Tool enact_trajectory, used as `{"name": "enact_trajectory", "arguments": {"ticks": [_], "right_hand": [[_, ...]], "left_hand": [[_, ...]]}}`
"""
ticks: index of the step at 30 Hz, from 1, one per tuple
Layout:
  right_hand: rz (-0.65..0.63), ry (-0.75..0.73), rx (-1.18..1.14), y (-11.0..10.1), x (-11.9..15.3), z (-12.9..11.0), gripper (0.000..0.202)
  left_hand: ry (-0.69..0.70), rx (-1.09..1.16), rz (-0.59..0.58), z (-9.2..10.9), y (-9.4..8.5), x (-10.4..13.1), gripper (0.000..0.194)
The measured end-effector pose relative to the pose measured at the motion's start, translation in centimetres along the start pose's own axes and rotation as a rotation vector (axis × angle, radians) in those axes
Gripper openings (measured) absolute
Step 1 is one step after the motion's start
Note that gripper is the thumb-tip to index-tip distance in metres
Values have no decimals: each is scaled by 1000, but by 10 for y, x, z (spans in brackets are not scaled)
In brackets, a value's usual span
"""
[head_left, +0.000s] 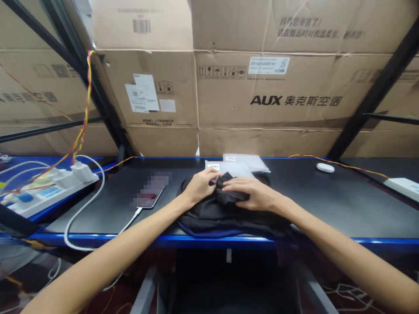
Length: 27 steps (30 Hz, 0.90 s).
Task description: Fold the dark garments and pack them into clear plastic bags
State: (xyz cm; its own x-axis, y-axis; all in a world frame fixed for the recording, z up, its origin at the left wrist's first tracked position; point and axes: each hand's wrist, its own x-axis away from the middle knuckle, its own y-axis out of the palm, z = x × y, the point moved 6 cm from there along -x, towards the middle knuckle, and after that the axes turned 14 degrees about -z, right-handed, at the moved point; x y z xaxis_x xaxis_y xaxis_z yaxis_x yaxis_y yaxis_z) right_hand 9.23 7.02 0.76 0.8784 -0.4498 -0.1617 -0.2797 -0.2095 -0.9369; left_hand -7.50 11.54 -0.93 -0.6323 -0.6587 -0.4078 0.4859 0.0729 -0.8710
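The black fabric [209, 216] is lying in a loose heap at the middle of the front edge of the bench [327, 205], where the left hand [200, 187] is pinching its bunched upper part with bent fingers and the right hand [257, 192] is grasping the same bunch from the other side. The step in hand seems to be gathering or arranging these folds, and any further handling is probably calling for a secure hold on both sides. Plastic packets [240, 168] are lying just behind, toward the rear edge, while a phone [152, 192] is resting left of the heap.
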Motion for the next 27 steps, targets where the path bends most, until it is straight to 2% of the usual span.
{"name": "enact_trajectory", "arguments": {"ticks": [3, 7, 11, 17, 20, 23, 25, 27], "right_hand": [[-115, -38, -45, 7, -7, 10, 61], [-184, 70, -155, 12, -3, 35, 63], [-154, 128, -174, 13, -1, 42, 51], [-8, 145, -99, 5, -4, 34, 24], [59, 247, -33, 3, -7, 40, 16], [79, 406, 78, 6, -13, 51, 11], [52, 528, 164, 10, -17, 57, 15], [12, 585, 220, 13, -20, 58, 24]], "left_hand": [[28, 15, -4, 0, 0, -1, 42], [30, 45, 0, -1, 1, -1, 34], [64, -24, -54, -1, 1, -1, 30], [110, -239, -228, -5, -1, 1, 24], [101, -340, -287, -7, 2, 2, 25], [128, -334, -280, -5, 4, 2, 24], [155, -292, -256, -3, 5, 2, 23], [171, -254, -235, -1, 6, 2, 23]]}}
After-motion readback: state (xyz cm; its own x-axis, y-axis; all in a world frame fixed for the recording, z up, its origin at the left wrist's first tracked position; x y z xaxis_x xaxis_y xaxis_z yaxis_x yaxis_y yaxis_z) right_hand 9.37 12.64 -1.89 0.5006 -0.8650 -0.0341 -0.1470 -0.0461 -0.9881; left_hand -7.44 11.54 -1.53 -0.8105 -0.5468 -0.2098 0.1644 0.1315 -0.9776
